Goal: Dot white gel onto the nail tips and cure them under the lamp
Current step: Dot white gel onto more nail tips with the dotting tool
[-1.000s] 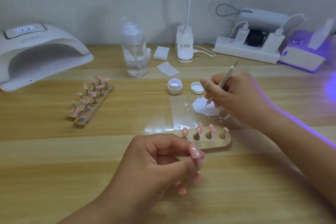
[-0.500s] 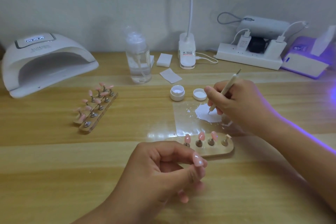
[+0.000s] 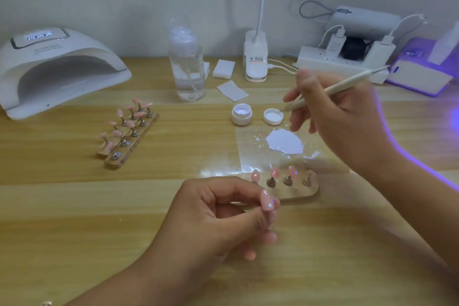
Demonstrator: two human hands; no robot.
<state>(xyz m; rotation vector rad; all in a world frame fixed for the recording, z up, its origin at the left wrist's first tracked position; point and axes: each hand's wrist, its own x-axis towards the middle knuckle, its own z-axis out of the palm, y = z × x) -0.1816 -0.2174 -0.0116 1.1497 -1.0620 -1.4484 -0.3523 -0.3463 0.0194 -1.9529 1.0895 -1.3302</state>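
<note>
**Dotting tool held above the gel, nail tip pinched in the left hand**

The left hand [image 3: 223,218] is curling low at the front of the wooden table [image 3: 74,206], pinching a pink nail tip [image 3: 268,200] between thumb and forefinger. The tip is facing up and is carrying small white dots.

The right hand [image 3: 342,119] is gripping a pale dotting tool [image 3: 332,90] pen-fashion, its fingers wrapped round the shaft. The tool's lower point is aiming down and to the left, just beside the rim of an upturned white lid [image 3: 273,116]; whether it is touching the lid is unclear.

The white gel [image 3: 285,143] is lying as a puddle on a clear sheet [image 3: 248,154], below and to the left of the right hand, with a few splashes around it. The open gel jar [image 3: 241,117] is sitting just left of the lid.

A wooden stand [image 3: 298,195] is lying between the sheet and the left hand, carrying four upright tips. A second stand [image 3: 126,136] of pink tips is sitting well to the left. Behind it, at the far left, the white nail lamp [image 3: 57,69] is standing with its display lit. A clear pump bottle [image 3: 187,67], a power strip [image 3: 335,64] and a device glowing violet [image 3: 419,77] are lining the back edge.
</note>
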